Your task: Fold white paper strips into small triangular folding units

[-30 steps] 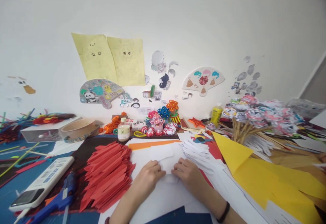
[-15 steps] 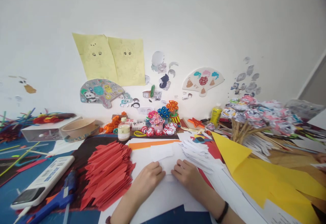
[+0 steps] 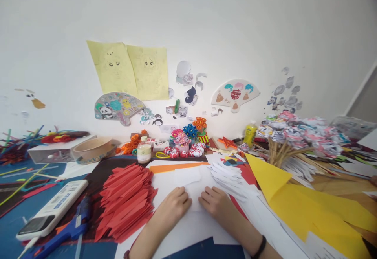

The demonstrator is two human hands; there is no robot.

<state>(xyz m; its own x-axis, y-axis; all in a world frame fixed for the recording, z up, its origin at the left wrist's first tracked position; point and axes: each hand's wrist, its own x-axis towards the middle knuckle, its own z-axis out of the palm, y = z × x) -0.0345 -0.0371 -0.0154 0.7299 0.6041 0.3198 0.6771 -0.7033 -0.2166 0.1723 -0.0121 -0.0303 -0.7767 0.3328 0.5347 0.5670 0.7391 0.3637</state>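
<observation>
My left hand and my right hand are close together over the white sheets, fingers curled. Both close on a small white piece of paper that spans the gap between them; its lower edge and my thumbs are mostly hidden. Beneath it lie larger white sheets. Just beyond my hands is a white paper rectangle. A pile of folded red paper pieces sits left of my left hand. Folded white paper pieces are heaped beyond my right hand.
At left lie a blue glue gun and a white power strip. A small bottle and bead flowers stand behind. Yellow paper and a paper flower bunch are at right. Another person's hand shows at the right edge.
The view has shifted very slightly. My hands stay in nearly the same place on the small white paper, with only slight finger movement.
</observation>
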